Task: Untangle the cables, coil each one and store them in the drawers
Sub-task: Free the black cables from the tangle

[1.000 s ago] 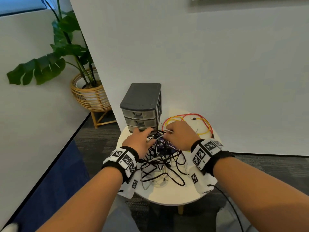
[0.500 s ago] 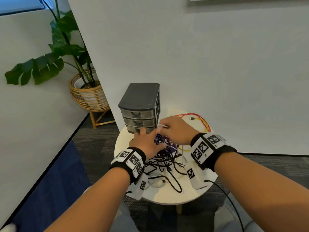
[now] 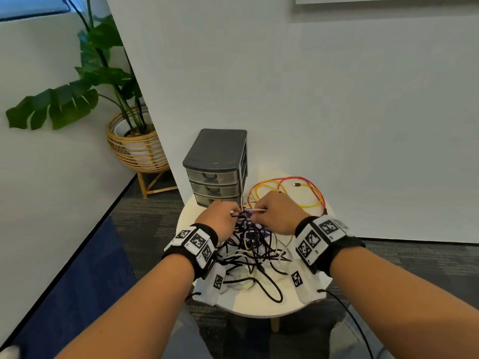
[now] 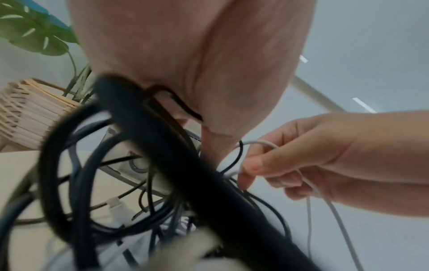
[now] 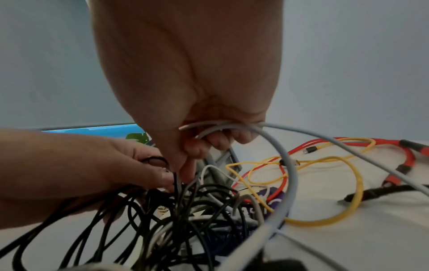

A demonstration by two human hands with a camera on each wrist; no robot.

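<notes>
Since half a second ago your hands lifted the knot a bit. On the round table [image 3: 259, 305], by the drawer unit [image 3: 216, 167], sits the cable tangle [image 3: 252, 244]. Left hand [image 3: 219, 220] fingers grip black cables [image 4: 148, 146]; right hand [image 3: 278, 213] fingers pinch a grey cable [image 5: 287, 165].

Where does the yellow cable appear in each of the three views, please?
Head: yellow cable loops at table's far right, beyond the right hand.
Left wrist: not in view.
Right wrist: right of centre, on the table.
Shared landmark: the red cable alongside it.
</notes>
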